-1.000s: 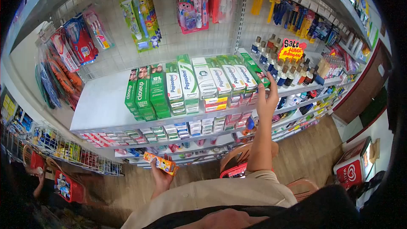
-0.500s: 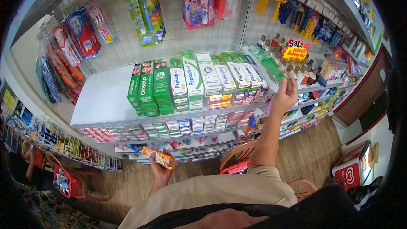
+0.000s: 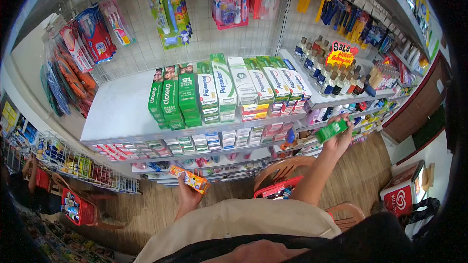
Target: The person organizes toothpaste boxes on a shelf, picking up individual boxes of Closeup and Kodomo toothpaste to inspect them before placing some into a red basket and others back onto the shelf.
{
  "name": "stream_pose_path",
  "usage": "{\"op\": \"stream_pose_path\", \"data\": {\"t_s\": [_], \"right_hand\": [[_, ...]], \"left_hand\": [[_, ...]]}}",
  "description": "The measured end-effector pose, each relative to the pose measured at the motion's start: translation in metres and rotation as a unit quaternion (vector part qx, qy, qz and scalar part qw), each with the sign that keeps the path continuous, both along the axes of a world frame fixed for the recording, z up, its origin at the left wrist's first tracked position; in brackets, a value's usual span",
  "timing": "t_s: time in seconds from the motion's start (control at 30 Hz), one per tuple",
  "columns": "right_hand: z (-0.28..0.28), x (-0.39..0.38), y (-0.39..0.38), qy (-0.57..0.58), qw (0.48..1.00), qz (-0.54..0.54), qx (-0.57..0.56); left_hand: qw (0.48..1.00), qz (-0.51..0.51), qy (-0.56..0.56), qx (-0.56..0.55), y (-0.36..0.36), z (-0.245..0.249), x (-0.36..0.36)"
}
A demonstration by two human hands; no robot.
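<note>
Right of centre, the right hand (image 3: 339, 143) is gripping a green box (image 3: 331, 130) clear of the shelf (image 3: 117, 109), while at lower left of centre the left hand (image 3: 187, 196) is clasping an orange box (image 3: 197, 182), any next move probably needing both grips firm.

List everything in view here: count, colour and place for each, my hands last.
Green box: one, right hand
Orange box: one, left hand
Shelf: white, centre
Closeup boxes: three stacks, green, centre-left
Pepsodent boxes: several stacks, white-green, centre
Small bottles: many, mixed colours, right
Sale sign: one, yellow-red, among bottles
Hanging packs: several, mixed colours, above shelf
Baskets: two, red, below and far left
Chairs: several, brown, below
Wall's case: one, red-white, lower right
Other person: one, dark clothing, far left
Left hand: one, lower centre-left
Right hand: one, right of centre
</note>
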State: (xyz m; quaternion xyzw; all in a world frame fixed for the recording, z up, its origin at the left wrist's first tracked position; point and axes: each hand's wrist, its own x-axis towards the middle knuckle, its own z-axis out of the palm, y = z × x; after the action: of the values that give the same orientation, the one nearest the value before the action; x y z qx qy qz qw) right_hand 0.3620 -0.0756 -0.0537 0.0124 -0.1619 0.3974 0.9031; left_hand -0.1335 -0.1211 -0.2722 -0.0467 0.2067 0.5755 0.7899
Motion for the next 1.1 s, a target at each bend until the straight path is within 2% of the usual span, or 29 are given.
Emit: {"op": "stream_pose_path", "data": {"t_s": [0.07,0.13,0.2,0.23,0.3,0.37,0.4,0.43,0.5,0.53,0.57,0.63,0.67,0.7,0.73,0.77,0.8,0.83,0.87,0.9,0.93,0.97,1.03,1.1], "right_hand": [[-0.014,-0.02,-0.014,0.023,0.999,0.033,-0.019],[-0.031,-0.041,-0.025,0.047,0.996,0.067,-0.039],[-0.055,-0.059,-0.03,0.105,0.97,0.119,-0.182],[-0.07,-0.065,-0.032,0.105,0.97,0.119,-0.184],[-0.095,-0.073,-0.034,0.152,0.944,0.199,-0.217],[-0.103,-0.071,-0.039,0.189,0.929,0.205,-0.244],[-0.104,-0.071,-0.041,0.225,0.913,0.211,-0.268],[-0.098,-0.074,-0.043,0.226,0.913,0.21,-0.269],[-0.078,-0.082,-0.048,0.067,0.928,0.099,-0.354],[-0.055,-0.097,-0.055,0.002,0.939,0.092,-0.332],[-0.047,-0.096,-0.06,0.002,0.939,0.09,-0.332],[-0.04,-0.093,-0.064,-0.076,0.925,0.204,-0.313],[-0.043,-0.096,-0.068,-0.14,0.913,0.136,-0.359],[-0.039,-0.1,-0.072,-0.14,0.913,0.135,-0.358],[-0.029,-0.104,-0.078,-0.296,0.86,0.097,-0.404],[-0.023,-0.107,-0.082,-0.442,0.781,0.055,-0.438],[-0.022,-0.103,-0.083,-0.5,0.737,0.034,-0.455],[-0.031,-0.089,-0.081,-0.5,0.737,0.034,-0.454],[-0.046,-0.071,-0.074,-0.619,0.671,-0.07,-0.403],[-0.055,-0.063,-0.072,-0.717,0.583,-0.171,-0.34],[-0.016,-0.069,-0.079,-0.724,0.558,-0.11,-0.389],[-0.005,-0.063,-0.076,-0.727,0.574,-0.127,-0.353],[0.026,-0.058,-0.069,-0.711,0.578,-0.161,-0.367],[0.049,-0.044,-0.055,-0.743,0.532,-0.271,-0.304]], "left_hand": [[0.998,-0.002,0.069,0.006,0.001,-0.003,0.005],[0.997,-0.01,0.072,-0.006,-0.001,0.006,0.009],[0.997,-0.018,0.076,-0.019,-0.004,0.022,0.016],[0.995,-0.016,0.087,-0.043,-0.004,0.03,0.022],[0.993,-0.015,0.098,-0.068,-0.003,0.05,0.033],[0.99,-0.007,0.117,-0.074,-0.004,0.064,0.041],[0.994,-0.043,0.096,-0.006,-0.003,0.043,0.036],[0.994,-0.044,0.096,-0.006,-0.001,0.039,0.039],[0.994,-0.025,0.098,-0.033,0.002,0.033,0.044],[0.994,-0.026,0.098,-0.032,0.002,0.033,0.045],[0.994,-0.038,0.094,-0.03,0.002,0.033,0.047],[0.994,-0.05,0.091,-0.027,0.004,0.031,0.048],[0.995,-0.051,0.079,-0.041,0.005,0.029,0.049],[0.995,-0.051,0.068,-0.054,0.006,0.027,0.049],[0.995,-0.051,0.068,-0.053,0.006,0.026,0.049],[0.996,-0.048,0.066,-0.047,0.006,0.025,0.049],[0.996,-0.044,0.065,-0.04,0.005,0.024,0.048],[0.996,-0.044,0.065,-0.04,0.005,0.021,0.046],[0.997,-0.042,0.062,-0.036,0.005,0.018,0.043],[0.997,-0.041,0.058,-0.031,0.005,0.014,0.041],[0.997,-0.044,0.059,-0.031,0.005,0.012,0.039],[0.996,-0.032,0.078,-0.026,0.005,0.009,0.037],[0.995,-0.023,0.099,-0.021,0.006,-0.011,0.028],[0.997,-0.067,-0.018,0.03,0.012,-0.054,0.014]]}}
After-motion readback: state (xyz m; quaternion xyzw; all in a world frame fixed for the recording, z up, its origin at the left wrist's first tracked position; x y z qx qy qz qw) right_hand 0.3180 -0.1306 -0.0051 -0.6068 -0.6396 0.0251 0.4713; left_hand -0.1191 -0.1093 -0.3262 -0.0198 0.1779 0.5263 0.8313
